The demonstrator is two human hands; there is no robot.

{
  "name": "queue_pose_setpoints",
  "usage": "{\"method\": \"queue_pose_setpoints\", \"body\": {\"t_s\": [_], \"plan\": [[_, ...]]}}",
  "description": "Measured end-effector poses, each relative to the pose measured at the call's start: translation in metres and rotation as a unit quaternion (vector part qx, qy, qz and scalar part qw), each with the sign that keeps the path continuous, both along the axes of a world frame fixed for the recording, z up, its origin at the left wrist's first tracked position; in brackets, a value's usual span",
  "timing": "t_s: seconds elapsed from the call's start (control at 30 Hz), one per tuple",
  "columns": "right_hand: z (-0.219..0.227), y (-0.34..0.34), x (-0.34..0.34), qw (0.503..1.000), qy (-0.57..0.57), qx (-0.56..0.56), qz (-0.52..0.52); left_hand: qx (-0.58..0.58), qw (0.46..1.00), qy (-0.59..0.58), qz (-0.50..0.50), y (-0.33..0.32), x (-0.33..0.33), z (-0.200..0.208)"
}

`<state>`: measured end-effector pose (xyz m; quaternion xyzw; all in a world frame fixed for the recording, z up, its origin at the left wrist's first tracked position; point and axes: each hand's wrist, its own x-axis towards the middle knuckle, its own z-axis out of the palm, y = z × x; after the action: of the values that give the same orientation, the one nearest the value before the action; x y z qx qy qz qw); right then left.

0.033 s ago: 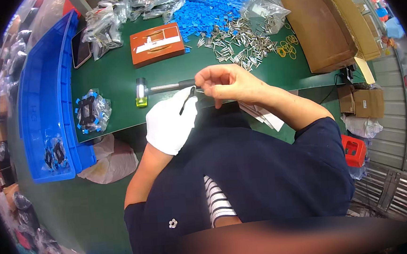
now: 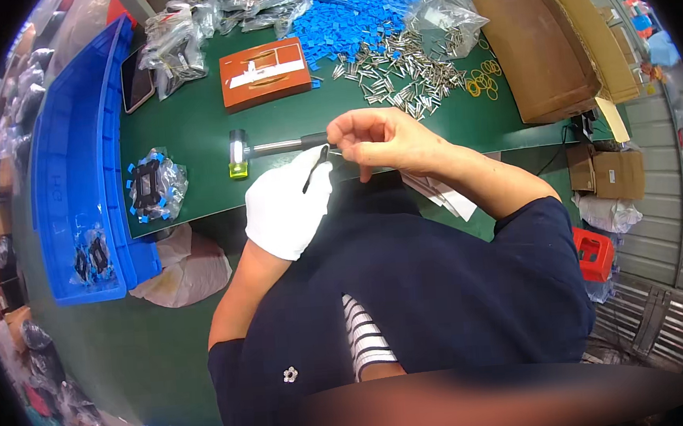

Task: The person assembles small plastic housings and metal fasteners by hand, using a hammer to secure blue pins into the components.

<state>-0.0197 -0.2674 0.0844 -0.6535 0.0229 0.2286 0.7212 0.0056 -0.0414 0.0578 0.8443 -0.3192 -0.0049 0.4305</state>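
My left hand point(image 2: 290, 209), in a white glove, is closed around a small black part point(image 2: 323, 156) that pokes out at the thumb and fingertips. Bare and curled in a pinch, my right hand point(image 2: 388, 140) meets it from the right. A thin, pale sliver shows between the black part and the right fingertips; what those fingers hold is too small to make out. Just beyond both hands lies a hammer point(image 2: 273, 147) with a silver shaft, a dark grip and a yellow-ended head. The right fingers overlap the end of its grip in view.
Loose silver pins point(image 2: 403, 78) and blue pieces point(image 2: 344, 19) are heaped at the back of the green table point(image 2: 202, 143). A brown box point(image 2: 266, 88), a phone point(image 2: 136, 81) and a bagged black frame point(image 2: 149, 185) lie left. A blue bin point(image 2: 77, 176) and a cardboard box point(image 2: 540, 49) flank it.
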Motion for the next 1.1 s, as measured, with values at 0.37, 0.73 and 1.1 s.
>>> {"method": "queue_pose_setpoints", "body": {"t_s": [0.37,0.73,1.1], "plan": [[-0.011,0.015,-0.005,0.997,0.019,0.046,-0.053,0.063,0.987,-0.147,0.005,0.004,0.001,0.003],[-0.019,0.034,-0.009,0.863,-0.422,-0.268,-0.073,0.04,0.996,-0.081,-0.022,0.009,-0.003,-0.001],[-0.025,0.024,0.004,0.758,-0.57,-0.31,0.061,-0.002,0.939,0.323,-0.121,0.046,0.006,0.001]]}}
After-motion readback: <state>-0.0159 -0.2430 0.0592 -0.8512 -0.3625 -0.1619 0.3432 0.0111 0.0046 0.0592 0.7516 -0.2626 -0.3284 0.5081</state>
